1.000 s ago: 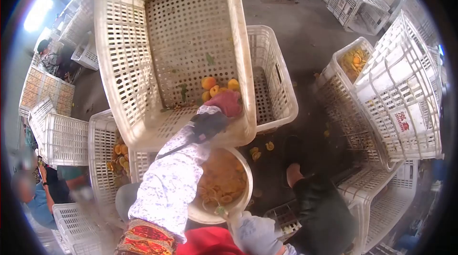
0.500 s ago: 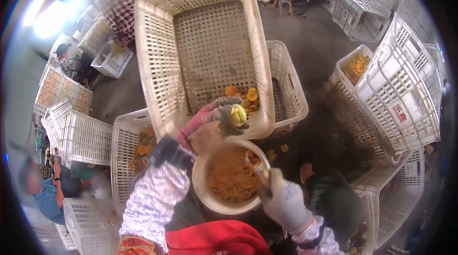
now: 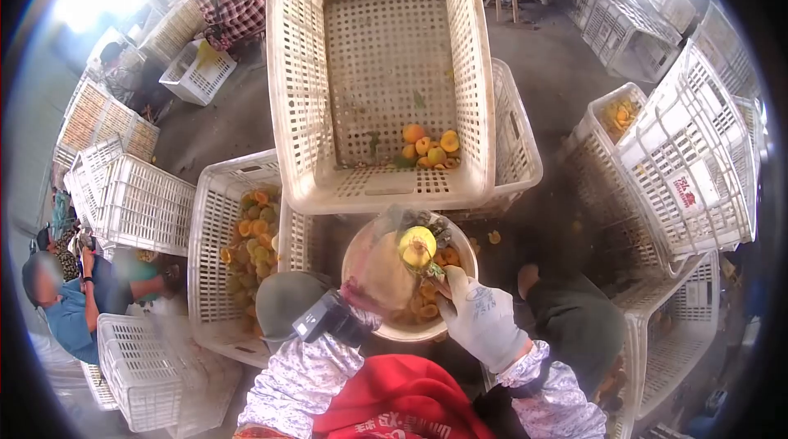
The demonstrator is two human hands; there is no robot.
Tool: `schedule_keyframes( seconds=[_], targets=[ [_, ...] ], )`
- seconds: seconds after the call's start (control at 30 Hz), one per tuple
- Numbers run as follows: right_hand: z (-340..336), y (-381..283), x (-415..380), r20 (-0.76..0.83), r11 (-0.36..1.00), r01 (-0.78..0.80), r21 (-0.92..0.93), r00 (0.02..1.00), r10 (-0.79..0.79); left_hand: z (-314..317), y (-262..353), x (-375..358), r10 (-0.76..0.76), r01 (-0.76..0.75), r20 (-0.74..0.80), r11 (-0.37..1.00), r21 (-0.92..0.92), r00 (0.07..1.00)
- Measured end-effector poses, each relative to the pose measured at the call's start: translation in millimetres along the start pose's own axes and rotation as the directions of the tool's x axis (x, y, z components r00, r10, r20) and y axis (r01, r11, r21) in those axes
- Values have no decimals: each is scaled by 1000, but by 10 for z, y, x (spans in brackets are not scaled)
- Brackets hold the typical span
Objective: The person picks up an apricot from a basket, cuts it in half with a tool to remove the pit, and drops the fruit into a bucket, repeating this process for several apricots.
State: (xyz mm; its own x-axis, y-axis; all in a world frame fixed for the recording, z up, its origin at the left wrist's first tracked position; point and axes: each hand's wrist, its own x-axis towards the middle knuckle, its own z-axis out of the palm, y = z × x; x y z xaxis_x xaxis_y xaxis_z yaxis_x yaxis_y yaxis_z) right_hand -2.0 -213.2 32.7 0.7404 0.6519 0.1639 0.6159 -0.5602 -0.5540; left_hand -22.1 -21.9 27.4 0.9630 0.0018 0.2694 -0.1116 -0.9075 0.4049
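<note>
Fruit held over the bowl

Yellow fruit (image 3: 417, 246) sits just below the centre of the frame, gripped in the gloved left hand (image 3: 386, 262), cut side up. The right hand (image 3: 480, 320), in a white glove, is closed around a small tool whose tip touches the fruit. Both hands are together above the white bowl (image 3: 464, 242) with fruit pieces. Above it stands the big white crate (image 3: 295, 111), some fruits in its lower corner. At the left edge sits another person (image 3: 70, 316).

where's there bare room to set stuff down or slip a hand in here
Most of the big tilted crate's floor is bare above its few apricots. The concrete floor beyond it is open. Crowded: the bowl under both hands, and the fruit-filled crate on the left.
</note>
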Motion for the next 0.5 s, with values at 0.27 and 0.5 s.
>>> schedule_keyframes(
  seconds=[0.27, 0.5],
  targets=[
    [-42, 15, 77, -42, 993, 56, -103, 997, -60, 266, -204, -154, -146, 131, -39, 956, -263, 989],
    [233, 109, 8, -27, 993, 75, -87, 997, -78, 292, -99, -133, -413, 362, 526, -413, -836, 743]
  ],
)
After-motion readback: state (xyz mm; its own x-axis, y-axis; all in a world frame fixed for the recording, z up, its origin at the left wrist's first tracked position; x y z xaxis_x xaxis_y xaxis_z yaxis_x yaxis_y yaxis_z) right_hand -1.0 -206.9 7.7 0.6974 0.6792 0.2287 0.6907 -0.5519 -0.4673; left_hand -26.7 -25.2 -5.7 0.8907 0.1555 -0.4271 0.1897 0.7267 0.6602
